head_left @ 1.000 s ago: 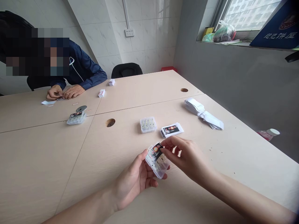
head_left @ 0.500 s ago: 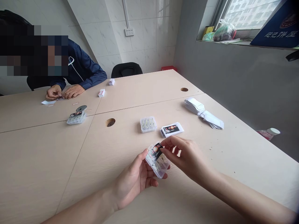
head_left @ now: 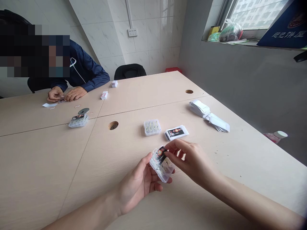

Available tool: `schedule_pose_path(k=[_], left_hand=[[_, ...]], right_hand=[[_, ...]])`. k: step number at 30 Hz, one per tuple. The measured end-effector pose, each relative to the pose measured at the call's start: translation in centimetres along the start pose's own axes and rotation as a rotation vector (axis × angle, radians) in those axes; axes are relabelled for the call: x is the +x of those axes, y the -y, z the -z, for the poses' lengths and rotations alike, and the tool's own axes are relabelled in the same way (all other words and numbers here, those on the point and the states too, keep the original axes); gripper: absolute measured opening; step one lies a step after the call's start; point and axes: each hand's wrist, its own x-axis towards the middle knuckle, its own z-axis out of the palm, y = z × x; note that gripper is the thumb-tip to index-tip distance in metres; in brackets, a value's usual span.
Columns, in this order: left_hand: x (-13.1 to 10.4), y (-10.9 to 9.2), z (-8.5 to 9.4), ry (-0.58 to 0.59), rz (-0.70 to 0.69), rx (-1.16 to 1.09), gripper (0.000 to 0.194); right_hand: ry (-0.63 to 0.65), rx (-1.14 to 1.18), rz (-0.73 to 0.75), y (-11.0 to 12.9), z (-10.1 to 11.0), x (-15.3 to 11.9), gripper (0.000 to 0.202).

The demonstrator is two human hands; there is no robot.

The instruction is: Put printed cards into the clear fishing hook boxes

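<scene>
My left hand [head_left: 141, 182] holds a small clear plastic box [head_left: 165, 171], tilted, with metal pieces showing through its lid; they look like fishing hooks or clips, too small to be sure. A black label sticker [head_left: 161, 155] with white lettering and a bright burst lies across the box's upper part. My right hand [head_left: 188, 156] pinches the right end of this sticker between thumb and fingers. Just beyond, a second clear box [head_left: 152, 127] of metal pieces rests on the table, beside a stack of label stickers [head_left: 176, 132] on white backing.
On the right lie fanned white paper strips [head_left: 209, 115]. A stack of clear boxes [head_left: 78, 121] and a grey disc [head_left: 83, 111] stand at left. Across the table [head_left: 134, 102], a co-worker's hands [head_left: 67, 94] handle a small item. Two cable holes pierce the tabletop.
</scene>
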Motion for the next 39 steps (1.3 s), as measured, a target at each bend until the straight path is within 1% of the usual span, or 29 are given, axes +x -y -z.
schedule_pose_path(k=[7, 17, 28, 34, 39], left_hand=[[0.00, 0.06, 0.03, 0.013, -0.006, -0.003, 0.056], [-0.01, 0.15, 0.10, 0.010, 0.002, -0.018, 0.050], [-0.01, 0.21, 0.18, 0.011, -0.008, -0.009, 0.050], [0.10, 0.28, 0.28, 0.015, -0.011, -0.003, 0.050], [0.12, 0.28, 0.33, 0.014, -0.014, 0.005, 0.051]], right_hand=[[-0.006, -0.004, 0.002, -0.13, 0.08, 0.00, 0.008], [-0.003, -0.007, 0.003, -0.10, 0.05, 0.01, 0.008], [-0.008, -0.026, -0.009, -0.33, -0.11, -0.05, 0.007], [-0.034, -0.034, 0.010, -0.51, -0.30, -0.10, 0.013], [-0.029, -0.033, 0.010, -0.48, -0.25, -0.10, 0.012]])
